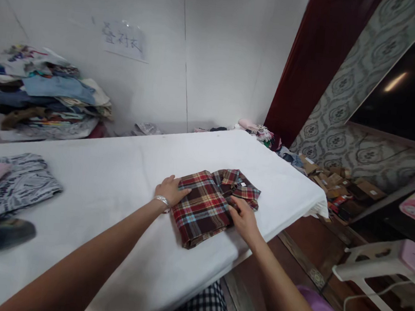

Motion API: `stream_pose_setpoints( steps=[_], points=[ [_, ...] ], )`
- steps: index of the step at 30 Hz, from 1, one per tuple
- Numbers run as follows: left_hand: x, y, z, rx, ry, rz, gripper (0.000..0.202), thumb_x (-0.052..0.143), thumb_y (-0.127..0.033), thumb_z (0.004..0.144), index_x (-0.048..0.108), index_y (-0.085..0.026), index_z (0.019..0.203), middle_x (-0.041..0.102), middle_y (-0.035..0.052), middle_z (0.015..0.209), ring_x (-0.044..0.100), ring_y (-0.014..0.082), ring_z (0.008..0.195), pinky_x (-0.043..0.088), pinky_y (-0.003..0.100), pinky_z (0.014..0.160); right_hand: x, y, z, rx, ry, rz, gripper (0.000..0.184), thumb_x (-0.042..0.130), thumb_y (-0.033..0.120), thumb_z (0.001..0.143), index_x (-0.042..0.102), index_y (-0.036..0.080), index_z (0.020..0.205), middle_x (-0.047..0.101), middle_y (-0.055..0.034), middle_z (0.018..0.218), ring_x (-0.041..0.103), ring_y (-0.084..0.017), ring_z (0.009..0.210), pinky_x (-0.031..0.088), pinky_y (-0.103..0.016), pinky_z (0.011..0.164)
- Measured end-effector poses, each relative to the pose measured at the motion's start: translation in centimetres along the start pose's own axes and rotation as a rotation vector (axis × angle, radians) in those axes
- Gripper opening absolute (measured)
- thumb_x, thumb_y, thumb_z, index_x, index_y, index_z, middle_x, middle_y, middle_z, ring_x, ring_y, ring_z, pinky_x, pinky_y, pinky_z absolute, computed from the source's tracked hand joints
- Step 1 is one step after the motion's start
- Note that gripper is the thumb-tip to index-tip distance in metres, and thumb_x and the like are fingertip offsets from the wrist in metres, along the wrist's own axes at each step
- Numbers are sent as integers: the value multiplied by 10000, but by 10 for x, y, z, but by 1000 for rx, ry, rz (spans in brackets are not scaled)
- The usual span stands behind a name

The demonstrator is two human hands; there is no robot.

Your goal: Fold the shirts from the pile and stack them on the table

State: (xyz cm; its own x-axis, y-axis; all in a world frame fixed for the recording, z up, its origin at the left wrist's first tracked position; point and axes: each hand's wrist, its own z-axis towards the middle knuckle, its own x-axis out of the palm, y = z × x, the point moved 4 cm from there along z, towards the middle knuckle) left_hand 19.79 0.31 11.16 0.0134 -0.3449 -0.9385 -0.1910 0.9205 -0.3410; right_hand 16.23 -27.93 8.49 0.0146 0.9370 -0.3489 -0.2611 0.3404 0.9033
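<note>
A folded red plaid shirt (208,202) lies on the white-covered table (125,167), near its right end. My left hand (170,189) rests at the shirt's left edge, thumb on the cloth and fingers tucked along the side; a silver bracelet circles that wrist. My right hand (243,217) lies on the shirt's right side, fingers pressed flat against the fabric just below the collar.
Folded grey patterned and pink clothes (14,183) sit at the table's left end. A tall heap of mixed garments (44,93) stands against the back wall. Cardboard boxes (332,179) litter the floor on the right, near a white plastic stool (383,268).
</note>
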Motion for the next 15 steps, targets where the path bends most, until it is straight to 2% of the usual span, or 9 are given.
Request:
stream_pose_setpoints(
  steps=[1, 3, 5, 6, 8, 11, 15],
  points=[
    [0, -2, 7, 16, -5, 19, 696, 470, -612, 775, 514, -160, 1303, 350, 176, 1485, 299, 328, 1378, 265, 472, 1099, -7, -1, -9, 47, -13, 60, 290, 635, 384, 754, 686, 229, 993, 679, -79, 1011, 617, -249, 968, 493, -420, 885],
    [1, -8, 23, 69, -4, 27, 694, 457, -614, 784, 500, -165, 1312, 346, 170, 1490, 301, 324, 1376, 236, 490, 1105, -15, -6, -33, 253, 14, 240, 341, 657, 458, 737, 662, 215, 976, 688, -76, 900, 652, -235, 792, 550, -393, 684],
    [4, -20, 40, 141, 17, -4, 700, 478, -602, 779, 476, -171, 1331, 338, 160, 1498, 291, 321, 1382, 204, 494, 1116, -16, -10, -62, 506, 58, 472, 439, 704, 476, 701, 617, 212, 1042, 697, -82, 905, 669, -234, 717, 545, -362, 541],
    [6, -27, 49, 173, 33, -27, 709, 498, -590, 771, 466, -165, 1339, 332, 159, 1502, 285, 319, 1386, 198, 484, 1121, -14, -10, -75, 604, 69, 591, 487, 732, 460, 685, 593, 216, 1083, 698, -93, 960, 681, -243, 752, 548, -357, 531],
    [13, -42, 64, 223, 81, -72, 712, 546, -561, 747, 479, -151, 1325, 364, 160, 1485, 327, 313, 1366, 242, 434, 1112, -8, -4, -94, 719, 78, 797, 526, 775, 406, 667, 573, 215, 1114, 677, -118, 1091, 682, -257, 903, 571, -364, 608],
    [24, -64, 83, 256, 162, -130, 616, 609, -534, 693, 602, -163, 1185, 565, 145, 1319, 522, 294, 1209, 387, 349, 1010, 5, 6, -98, 758, 91, 1000, 420, 781, 369, 684, 613, 190, 1025, 667, -115, 1129, 655, -243, 1011, 568, -376, 764],
    [28, -80, 97, 200, 190, -216, 495, 726, -483, 545, 705, -165, 924, 700, 161, 1055, 620, 352, 1030, 465, 412, 895, 20, 6, -78, 718, 78, 1099, 282, 730, 365, 747, 646, 193, 953, 691, -63, 1029, 661, -186, 948, 542, -362, 862]
  ],
)
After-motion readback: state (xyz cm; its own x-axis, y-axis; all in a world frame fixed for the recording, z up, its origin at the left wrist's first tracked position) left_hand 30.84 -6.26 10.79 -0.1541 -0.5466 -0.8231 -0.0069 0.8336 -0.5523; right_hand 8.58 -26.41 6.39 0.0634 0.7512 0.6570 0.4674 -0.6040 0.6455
